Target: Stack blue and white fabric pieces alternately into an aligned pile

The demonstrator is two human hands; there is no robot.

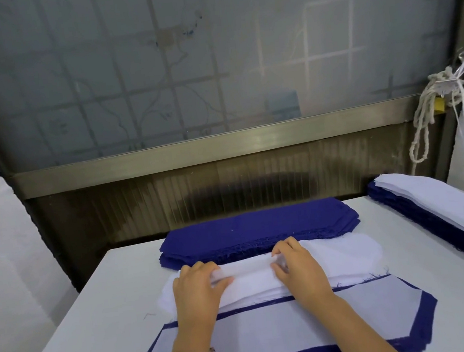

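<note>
The top white piece (247,269) is pinched by the left hand (197,288) and the right hand (297,268), perhaps lifted slightly from the white pile (349,252). This pile is set between the blue pile (257,226) and the nearer mixed pile (272,334).

My white table (70,339) fills six o'clock; a frosted window (212,62) spans twelve; knotted white rope (439,79) hangs at two o'clock.

Bare table (76,315) lies open on the left. A blue stack (257,226) blocks the far edge, a layered stack (443,209) the right.
</note>
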